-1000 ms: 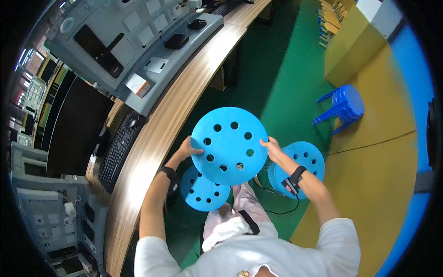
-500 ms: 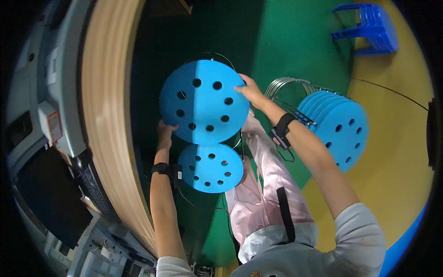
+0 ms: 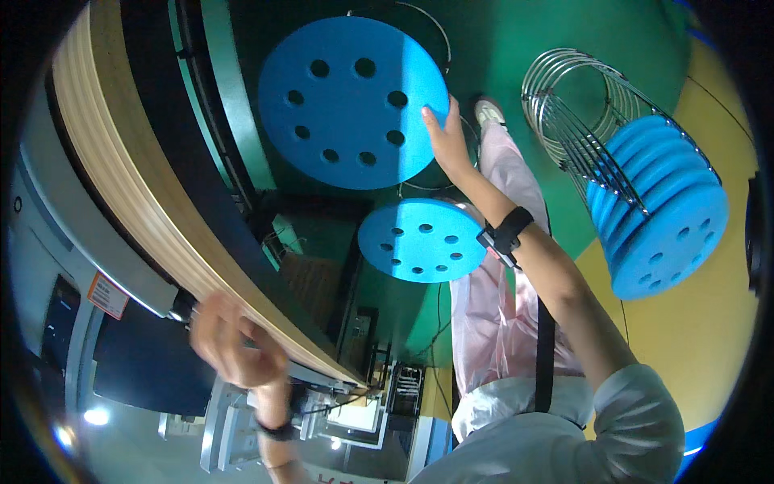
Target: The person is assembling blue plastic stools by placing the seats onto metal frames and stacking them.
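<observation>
Having come away from the rim it held half a second ago, the left hand is now at eight o'clock in the view, over the edge of the worktop. It is blurred, its fingers loosely curled and apart, with nothing seen in them. Toward half past eleven is the blue round seat, a flat, matte disc pierced by a ring of eight round holes. Shadow dulls most of its face to deep blue, while a strip along its three-o'clock side is bright. There the right hand is clamped on the rim, thumb on top and the other fingers hidden underneath. A thin metal hoop curves out beyond the seat at one o'clock from its middle.

Just beside it, at five o'clock, is a smaller-looking blue disc, also holed. Toward three o'clock lies a tilted stack of blue stools, thick seats layered face to back, with shiny, rounded metal legs reaching toward two o'clock. Smooth green floor spreads at twelve; the worktop's pale, striped wood grain bends along nine. Creased, glossy pink trousers occupy five o'clock.
</observation>
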A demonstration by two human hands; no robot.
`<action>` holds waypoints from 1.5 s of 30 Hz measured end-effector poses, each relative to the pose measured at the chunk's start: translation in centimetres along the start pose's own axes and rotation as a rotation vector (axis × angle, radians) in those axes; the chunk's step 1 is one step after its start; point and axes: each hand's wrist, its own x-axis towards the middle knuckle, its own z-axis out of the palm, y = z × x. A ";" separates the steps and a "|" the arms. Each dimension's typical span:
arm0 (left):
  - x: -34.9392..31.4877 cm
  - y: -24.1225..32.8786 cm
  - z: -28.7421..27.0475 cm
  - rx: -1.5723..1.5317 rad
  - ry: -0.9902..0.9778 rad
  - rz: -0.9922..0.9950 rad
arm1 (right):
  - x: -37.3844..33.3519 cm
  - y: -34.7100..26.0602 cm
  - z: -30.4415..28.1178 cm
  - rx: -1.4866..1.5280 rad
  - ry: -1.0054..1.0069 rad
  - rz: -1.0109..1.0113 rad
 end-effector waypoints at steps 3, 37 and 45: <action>3.8 -6.5 0.3 0.118 -0.078 0.199 | -0.7 0.1 0.5 0.037 -0.065 0.036; 3.0 -8.6 2.8 -0.090 0.019 0.175 | -8.7 6.8 -2.3 -0.455 -0.798 -0.008; 2.5 -9.5 3.0 -0.095 0.033 0.210 | -10.5 7.4 16.1 -0.260 -0.795 -0.007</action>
